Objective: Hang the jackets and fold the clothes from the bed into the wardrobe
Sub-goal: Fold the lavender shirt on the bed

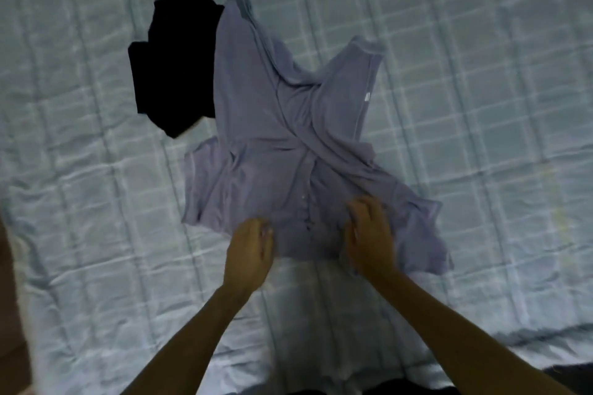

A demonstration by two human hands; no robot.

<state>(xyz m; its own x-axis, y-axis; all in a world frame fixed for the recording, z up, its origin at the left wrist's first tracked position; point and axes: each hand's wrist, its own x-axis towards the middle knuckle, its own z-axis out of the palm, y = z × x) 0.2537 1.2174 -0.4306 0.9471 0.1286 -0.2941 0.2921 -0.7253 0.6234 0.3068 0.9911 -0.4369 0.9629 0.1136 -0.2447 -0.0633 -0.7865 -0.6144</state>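
Shirt (288, 112): lilac-grey, buttoned front, lying on the bed (481, 106) spread but rumpled. Both sleeves are flung outward. The far tails are twisted across each other, well beyond the fingertips.

Left hand (252, 245): fingers curled, pinching the near edge of the shirt, with the cloth just under the fingertips.
Right hand (369, 236): fingers curled down into the cloth on the other side of the placket (305, 199), bunching a fold. It looks like a grip, but blur softens the detail. The placket runs away from the gap between the two hands.

Handling (judgement): thin, light and limp. It drapes into soft ridges and holds no shape of its own. It will likely slide easily on the quilted cover, so a pull from one hand will drag the whole piece rather than flatten it. Not fragile, though the buttons can snag a fold.

Where to hold (judgement): pinch seams and edges, not mid-panel. Take the shoulder seams either side of the fingers to shake it flat, then the sleeve ends out to each side to fold them inward. Smooth with flat palms outward from the placket.

Black garment (173, 64): beyond the left fingertips, crumpled, its near side tucked under the shirt's far left edge. Not yet folded. Wardrobe not in view.
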